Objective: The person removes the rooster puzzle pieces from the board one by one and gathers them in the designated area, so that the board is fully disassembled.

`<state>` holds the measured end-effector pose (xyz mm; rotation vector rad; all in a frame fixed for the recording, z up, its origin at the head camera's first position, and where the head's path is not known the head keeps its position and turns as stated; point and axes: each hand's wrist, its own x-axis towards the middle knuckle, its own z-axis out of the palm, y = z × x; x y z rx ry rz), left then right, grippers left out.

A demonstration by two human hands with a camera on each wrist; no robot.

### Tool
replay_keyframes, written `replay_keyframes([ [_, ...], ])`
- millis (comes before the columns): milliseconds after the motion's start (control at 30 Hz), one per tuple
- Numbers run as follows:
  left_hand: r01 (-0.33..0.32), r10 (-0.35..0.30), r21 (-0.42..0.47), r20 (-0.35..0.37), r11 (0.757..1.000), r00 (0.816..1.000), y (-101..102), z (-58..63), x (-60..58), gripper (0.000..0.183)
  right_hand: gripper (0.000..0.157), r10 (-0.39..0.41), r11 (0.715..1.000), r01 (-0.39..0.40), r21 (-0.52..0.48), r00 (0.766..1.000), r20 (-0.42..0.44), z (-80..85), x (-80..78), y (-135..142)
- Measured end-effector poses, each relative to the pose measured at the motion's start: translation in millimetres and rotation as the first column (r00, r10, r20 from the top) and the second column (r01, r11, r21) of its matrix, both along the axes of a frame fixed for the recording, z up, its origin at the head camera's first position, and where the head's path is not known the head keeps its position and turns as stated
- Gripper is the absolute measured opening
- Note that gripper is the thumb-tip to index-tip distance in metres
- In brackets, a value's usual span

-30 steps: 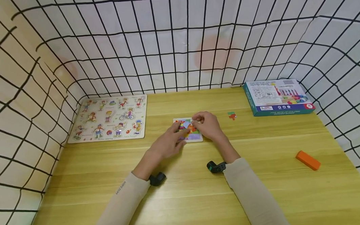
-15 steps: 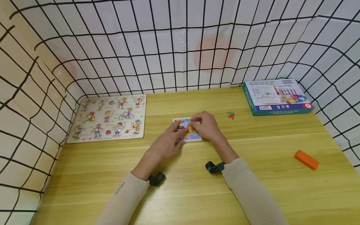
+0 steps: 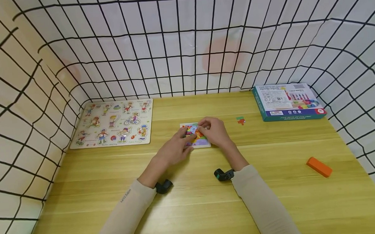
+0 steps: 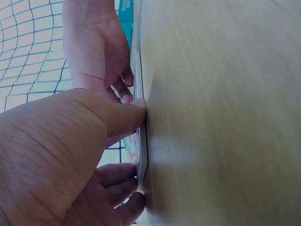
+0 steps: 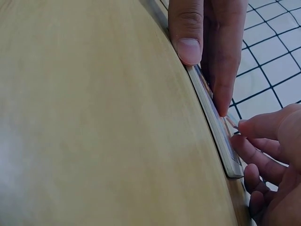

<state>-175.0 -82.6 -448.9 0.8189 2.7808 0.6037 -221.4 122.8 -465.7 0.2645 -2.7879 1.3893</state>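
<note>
A small picture puzzle board (image 3: 203, 143) with a white rim lies flat on the table between both hands. My left hand (image 3: 172, 147) holds it from the left, the thumb on its near edge (image 4: 142, 157) and an extended finger on the picture. My right hand (image 3: 216, 131) is over the board's right side. In the right wrist view, its thumb and index finger pinch a thin puzzle piece (image 5: 231, 122), tilted against the board's surface; the fingers hide much of it. A loose puzzle piece (image 3: 241, 121), green and red, lies to the right of the right hand.
A larger peg puzzle board (image 3: 111, 123) with cartoon children lies at the back left. A teal and white box (image 3: 290, 101) sits at the back right. An orange block (image 3: 319, 166) lies on the right. Black wire grid (image 3: 184, 57) surrounds the table's back and sides.
The right hand's fingertips have shifted slightly left over the board, and the pale patch by them no longer shows. The left hand keeps its place.
</note>
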Motion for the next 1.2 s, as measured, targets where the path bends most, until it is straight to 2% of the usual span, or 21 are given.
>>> replay_keyframes([
  [300, 0.01, -0.011, -0.011, -0.014, 1.0, 1.0, 0.9, 0.9, -1.1, 0.051, 0.015, -0.002, 1.0, 0.002, -0.013, 1.0, -0.009, -0.1, -1.1, 1.1],
  [567, 0.009, -0.01, -0.025, -0.019, 1.0, 1.0, 0.9, 0.2, -1.2, 0.051, 0.024, 0.011, 0.998, -0.011, -0.065, 1.0, 0.009, 0.2, -0.9, 2.0],
  [833, -0.003, 0.003, -0.037, -0.012, 0.999, 1.0, -0.1, -0.4, -1.1, 0.052, 0.021, 0.004, 0.997, -0.004, -0.079, 1.0, 0.003, 0.2, -1.0, 2.9],
  [1200, 0.006, -0.007, -0.038, -0.017, 0.999, 1.0, -0.4, -1.1, -0.1, 0.052, 0.019, -0.02, 0.985, 0.028, -0.172, 0.999, 0.05, 3.9, 0.9, 14.0],
])
